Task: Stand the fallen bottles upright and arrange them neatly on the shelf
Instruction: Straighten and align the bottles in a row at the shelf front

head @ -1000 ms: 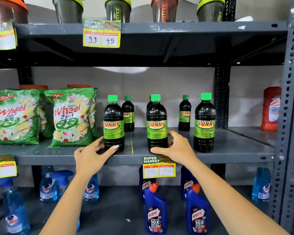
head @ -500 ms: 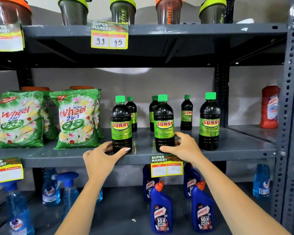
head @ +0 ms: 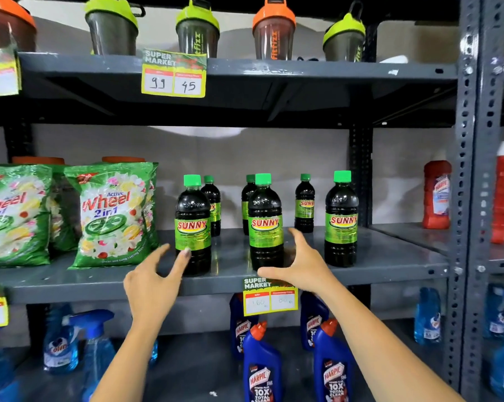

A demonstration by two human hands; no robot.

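Left grip (head: 155, 281) spread, fingertip against Sunny bottle (head: 192, 224); right grip (head: 300, 264) spread.

Six Sunny bottles (head: 192, 224), five shakers (head: 198, 30), four Harpic bottles (head: 262, 369), two hands (head: 155, 285).

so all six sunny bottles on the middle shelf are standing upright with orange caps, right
Not quite: the caps are green, not orange. The head view shows all six Sunny bottles standing upright on the middle shelf, each with a green cap. Orange appears only on shaker lids on the shelf above.
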